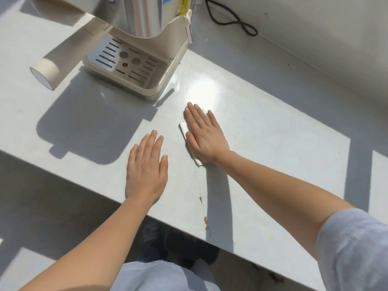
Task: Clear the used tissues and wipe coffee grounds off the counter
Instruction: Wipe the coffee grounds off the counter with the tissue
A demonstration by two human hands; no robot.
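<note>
Brown coffee grounds (206, 222) lie in small gritty clumps at the near edge of the smooth pale-grey counter (273, 143), with a smaller smear just beyond them. The left hand (147, 166) rests flat, palm down, fingers together and holding nothing. Just beside it, the right hand (204, 134) presses flat, fingers extended, on a folded white tissue (183, 129) whose corners peek out at thumb and wrist. Beyond stands a cream and brushed-steel espresso machine (142, 49) with a slotted metal drip tray (123, 59); its cream cylindrical handle (47, 74) juts left. A black looped cord (231, 19) lies by the white wall
</note>
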